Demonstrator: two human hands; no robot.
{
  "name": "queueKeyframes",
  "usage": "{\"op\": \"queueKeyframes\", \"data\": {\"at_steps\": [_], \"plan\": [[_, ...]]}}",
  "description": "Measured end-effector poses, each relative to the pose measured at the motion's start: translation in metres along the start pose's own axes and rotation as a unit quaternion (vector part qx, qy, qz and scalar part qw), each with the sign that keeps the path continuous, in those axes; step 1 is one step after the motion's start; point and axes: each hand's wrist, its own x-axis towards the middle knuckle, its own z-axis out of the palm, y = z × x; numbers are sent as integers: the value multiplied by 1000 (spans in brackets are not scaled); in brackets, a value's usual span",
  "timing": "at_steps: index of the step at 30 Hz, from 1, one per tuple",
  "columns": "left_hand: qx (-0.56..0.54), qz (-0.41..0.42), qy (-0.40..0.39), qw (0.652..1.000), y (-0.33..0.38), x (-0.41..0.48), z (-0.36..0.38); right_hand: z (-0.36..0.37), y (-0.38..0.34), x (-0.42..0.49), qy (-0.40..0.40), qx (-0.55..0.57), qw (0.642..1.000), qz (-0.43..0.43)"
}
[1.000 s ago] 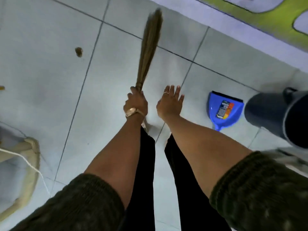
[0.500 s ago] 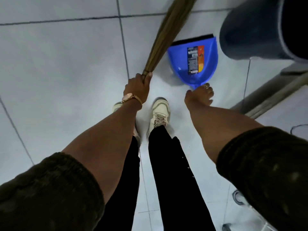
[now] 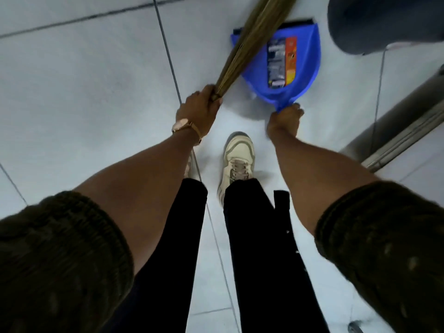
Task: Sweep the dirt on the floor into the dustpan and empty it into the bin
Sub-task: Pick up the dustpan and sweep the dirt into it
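Observation:
A blue dustpan (image 3: 302,68) with a printed label lies on the pale tiled floor ahead of my feet. My right hand (image 3: 286,121) is closed around its handle at the near end. My left hand (image 3: 200,109), with a watch on the wrist, grips the bound end of a straw broom (image 3: 254,37). The broom's bristles slant up and right across the left side of the dustpan and run out of the top of the frame. A dark grey bin (image 3: 384,20) stands at the top right, just beyond the dustpan. No dirt shows in this view.
My two shoes (image 3: 237,159) stand on the tiles just behind the dustpan. A metal rail or door track (image 3: 396,133) runs diagonally at the right. Dark grout lines cross the floor (image 3: 84,80).
My right hand has closed on the dustpan handle, which it was only touching half a second ago. The view has come closer to the dustpan. The broom now lies over its left side.

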Motion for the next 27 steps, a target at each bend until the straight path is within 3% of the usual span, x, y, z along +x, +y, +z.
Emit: {"op": "queueKeyframes", "data": {"at_steps": [6, 11, 15, 21, 24, 27], "plan": [[-70, -95, 61, 991, -20, -65, -70, -55, -52, -93, -23, -69, 992, -101], [-101, -167, 115, 974, -59, -151, -152, -75, -108, -198, -59, -198, 951, -228], [-153, -231, 170, 946, -116, -213, -203, -62, -160, -279, -81, -273, 895, -344], [-214, -382, 250, 864, -240, -305, -250, 14, -232, -407, -113, -384, 784, -474], [-226, -453, 268, 820, -299, -342, -260, 53, -264, -458, -94, -449, 721, -519], [-226, -506, 263, 789, -353, -369, -265, 91, -290, -491, -98, -481, 686, -538]]}}
